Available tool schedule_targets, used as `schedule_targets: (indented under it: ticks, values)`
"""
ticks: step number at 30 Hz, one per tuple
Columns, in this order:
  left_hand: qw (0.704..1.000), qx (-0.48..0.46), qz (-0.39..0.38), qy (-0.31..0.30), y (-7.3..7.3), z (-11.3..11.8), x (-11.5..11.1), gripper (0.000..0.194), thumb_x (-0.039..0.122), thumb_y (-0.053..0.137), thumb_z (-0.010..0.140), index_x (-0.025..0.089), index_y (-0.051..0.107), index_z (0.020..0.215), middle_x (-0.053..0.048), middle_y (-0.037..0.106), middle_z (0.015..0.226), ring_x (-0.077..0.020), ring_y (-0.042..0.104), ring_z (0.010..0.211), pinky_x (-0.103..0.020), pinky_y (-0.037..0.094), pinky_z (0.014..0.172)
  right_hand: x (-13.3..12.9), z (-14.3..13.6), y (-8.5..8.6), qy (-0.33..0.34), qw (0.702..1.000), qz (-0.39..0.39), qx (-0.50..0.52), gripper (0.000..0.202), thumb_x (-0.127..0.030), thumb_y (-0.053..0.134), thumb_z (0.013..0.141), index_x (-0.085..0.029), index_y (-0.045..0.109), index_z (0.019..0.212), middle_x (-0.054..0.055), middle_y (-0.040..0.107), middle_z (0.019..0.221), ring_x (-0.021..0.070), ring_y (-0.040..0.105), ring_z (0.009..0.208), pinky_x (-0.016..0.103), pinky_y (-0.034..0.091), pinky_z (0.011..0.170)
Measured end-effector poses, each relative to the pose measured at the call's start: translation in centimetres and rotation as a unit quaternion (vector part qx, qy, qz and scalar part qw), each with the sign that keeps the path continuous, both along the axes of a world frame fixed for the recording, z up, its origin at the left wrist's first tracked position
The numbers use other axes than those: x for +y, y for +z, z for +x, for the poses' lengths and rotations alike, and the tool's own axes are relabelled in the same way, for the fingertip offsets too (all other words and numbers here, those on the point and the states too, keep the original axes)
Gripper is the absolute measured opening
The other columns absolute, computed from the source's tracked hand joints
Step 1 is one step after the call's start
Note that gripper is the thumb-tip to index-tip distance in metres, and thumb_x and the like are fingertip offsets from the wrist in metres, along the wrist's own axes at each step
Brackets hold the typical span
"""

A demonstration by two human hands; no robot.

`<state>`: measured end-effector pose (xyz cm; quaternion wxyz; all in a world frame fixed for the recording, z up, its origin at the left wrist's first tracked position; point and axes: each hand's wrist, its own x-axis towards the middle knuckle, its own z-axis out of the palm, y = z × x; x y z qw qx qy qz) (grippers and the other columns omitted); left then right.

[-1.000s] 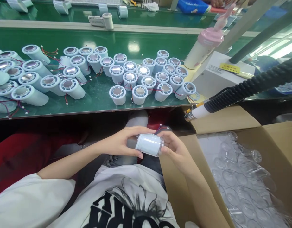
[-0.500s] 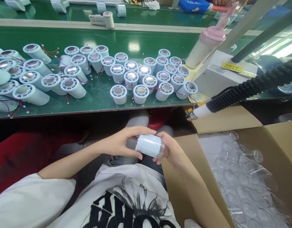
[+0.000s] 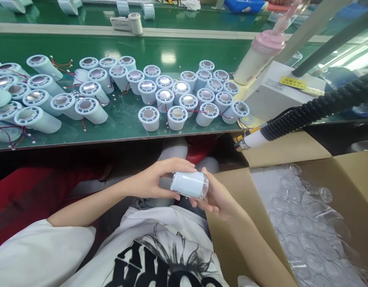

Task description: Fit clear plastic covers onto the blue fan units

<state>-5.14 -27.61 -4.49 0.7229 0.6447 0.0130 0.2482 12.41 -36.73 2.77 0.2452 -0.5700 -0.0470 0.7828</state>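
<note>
Over my lap, a light-blue cylinder (image 3: 186, 184) with a clear plastic cover (image 3: 205, 186) around its right end lies sideways between my hands. My left hand (image 3: 155, 177) grips its left part, thumb below and fingers along the top. My right hand (image 3: 218, 195) cups the covered end, with its thumb behind the rim and its fingers curled underneath. The palm side of the left grip is partly hidden. Ahead, on the green bench (image 3: 118, 129), stand several similar light-blue cylinders (image 3: 177, 117) with ring-shaped tops and thin red wires.
To my right, an open cardboard box (image 3: 232, 231) contains several clear plastic covers (image 3: 303, 235). A black flexible hose (image 3: 291, 119) reaches in above it. A pink-topped bottle (image 3: 258, 56) and a white box-shaped device (image 3: 270, 93) stand at the bench's right. Tilted cylinders (image 3: 37, 119) crowd the left.
My right hand's fingers have loosened and slid lower around the covered end, leaving more of the clear rim visible. The left hand has hardly moved.
</note>
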Motion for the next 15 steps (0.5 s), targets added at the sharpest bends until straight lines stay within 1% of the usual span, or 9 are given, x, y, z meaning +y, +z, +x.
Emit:
schedule_targets:
  ticks: [2, 4, 5, 6, 8, 10, 11, 14, 15]
  values:
    - [0.999, 0.026, -0.026, 0.006, 0.2, -0.1, -0.2, 0.067, 0.014, 0.072, 0.072, 0.025, 0.047, 0.133, -0.012, 0.045, 0.134, -0.0241, 0.045, 0.126, -0.03, 0.047, 0.097, -0.5, 0.3, -0.3, 0.018, 0.998, 0.045, -0.034, 0.08, -0.085, 0.023, 0.071, -0.014, 0.057, 0.082, 0.005, 0.058, 0.051, 0.0047, 0.035, 0.027, 0.01, 0.013, 0.025]
    - [0.996, 0.062, -0.068, 0.009, 0.6, -0.3, -0.4, 0.065, 0.017, 0.071, 0.074, 0.024, 0.046, 0.134, -0.012, 0.046, 0.133, -0.023, 0.049, 0.122, -0.03, 0.049, 0.095, -1.2, 0.7, -0.7, 0.022, 0.973, 0.18, -0.14, 0.079, -0.085, 0.035, 0.07, -0.017, 0.056, 0.102, 0.008, 0.066, 0.074, 0.0102, 0.054, 0.044, 0.013, 0.037, 0.032]
    - [0.992, 0.077, -0.099, 0.004, 0.7, -0.3, -0.5, 0.064, 0.018, 0.07, 0.076, 0.024, 0.045, 0.134, -0.011, 0.047, 0.132, -0.0221, 0.051, 0.119, -0.03, 0.049, 0.094, -1.6, 0.9, -0.8, 0.024, 0.942, 0.264, -0.206, 0.074, -0.08, 0.052, 0.068, -0.02, 0.054, 0.113, 0.01, 0.067, 0.095, 0.0139, 0.064, 0.065, 0.018, 0.052, 0.048]
    - [0.988, 0.086, -0.13, -0.005, 0.9, -0.4, -0.6, 0.063, 0.019, 0.07, 0.077, 0.025, 0.044, 0.135, -0.01, 0.048, 0.13, -0.0209, 0.054, 0.115, -0.03, 0.05, 0.092, -2.0, 1.1, -0.9, 0.04, 0.896, 0.35, -0.271, 0.069, -0.068, 0.07, 0.068, -0.027, 0.051, 0.12, 0.008, 0.062, 0.116, 0.0172, 0.065, 0.091, 0.024, 0.06, 0.072]
    - [0.979, 0.094, -0.18, -0.029, 1.1, -0.5, -0.6, 0.061, 0.021, 0.067, 0.08, 0.026, 0.042, 0.135, -0.009, 0.052, 0.124, -0.0184, 0.058, 0.105, -0.029, 0.053, 0.087, -2.5, 1.5, -0.8, 0.108, 0.787, 0.481, -0.37, 0.063, -0.031, 0.082, 0.072, -0.04, 0.049, 0.125, -0.001, 0.045, 0.14, 0.0178, 0.048, 0.126, 0.033, 0.048, 0.108]
    - [0.976, 0.089, -0.192, -0.047, 1.1, -0.6, -0.5, 0.062, 0.022, 0.066, 0.081, 0.027, 0.04, 0.138, -0.009, 0.053, 0.122, -0.0169, 0.06, 0.1, -0.027, 0.053, 0.083, -2.7, 1.6, -0.6, 0.171, 0.724, 0.53, -0.407, 0.059, -0.013, 0.073, 0.078, -0.044, 0.051, 0.123, -0.006, 0.044, 0.141, 0.0154, 0.043, 0.131, 0.033, 0.043, 0.114]
    - [0.981, 0.085, -0.169, -0.046, 1.1, -0.6, -0.4, 0.065, 0.023, 0.067, 0.08, 0.027, 0.04, 0.139, -0.009, 0.053, 0.125, -0.0178, 0.059, 0.104, -0.028, 0.052, 0.087, -2.7, 1.6, -0.5, 0.174, 0.736, 0.52, -0.397, 0.055, -0.013, 0.071, 0.081, -0.044, 0.052, 0.123, -0.005, 0.047, 0.139, 0.0146, 0.046, 0.129, 0.031, 0.047, 0.11]
    - [0.996, 0.066, -0.062, -0.025, 0.9, -0.7, 0.0, 0.075, 0.021, 0.074, 0.073, 0.031, 0.041, 0.14, -0.007, 0.041, 0.142, -0.0215, 0.043, 0.129, -0.029, 0.041, 0.105, -2.6, 1.4, -0.1, 0.059, 0.89, 0.38, -0.245, 0.052, -0.031, 0.078, 0.076, -0.038, 0.054, 0.122, -0.001, 0.057, 0.126, 0.0145, 0.059, 0.112, 0.021, 0.058, 0.089]
    - [0.996, 0.067, -0.047, -0.025, 0.9, -0.8, 0.1, 0.077, 0.02, 0.074, 0.073, 0.032, 0.04, 0.141, -0.005, 0.038, 0.145, -0.0215, 0.038, 0.133, -0.029, 0.038, 0.107, -2.5, 1.4, 0.0, 0.018, 0.923, 0.333, -0.194, 0.051, -0.035, 0.079, 0.075, -0.037, 0.057, 0.12, 0.0, 0.06, 0.121, 0.0143, 0.062, 0.104, 0.019, 0.06, 0.082]
